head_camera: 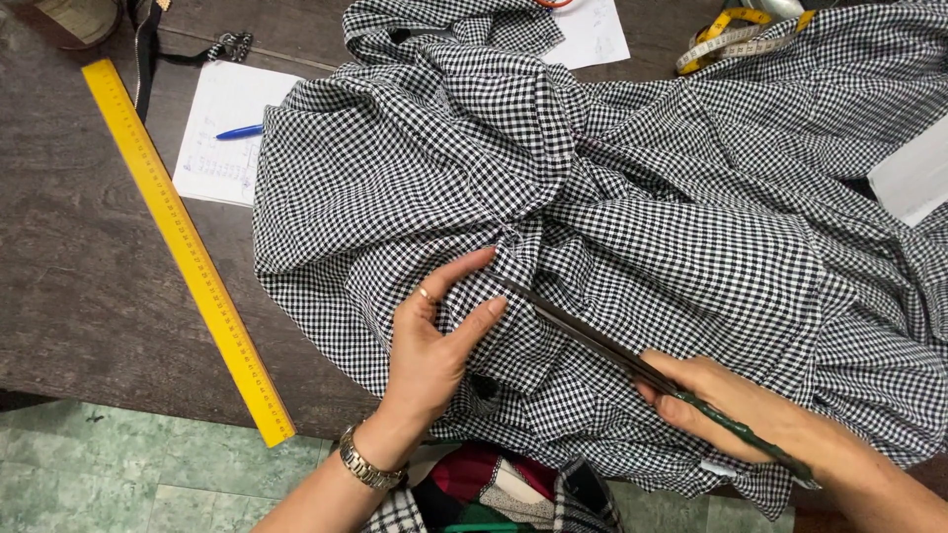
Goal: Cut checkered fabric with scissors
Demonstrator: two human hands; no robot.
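Observation:
A large black-and-white checked cloth lies crumpled over the dark wooden table. My left hand, with a ring and a metal wristwatch, pinches a fold of the cloth between thumb and fingers near the table's front edge. My right hand is closed around the dark green handles of long scissors. The blades point up and left, and their tips reach the fold held by my left hand.
A long yellow ruler lies diagonally on the left. A white notepad with a blue pen sits behind it. A yellow tape measure and more paper lie at the back. Green floor shows below the edge.

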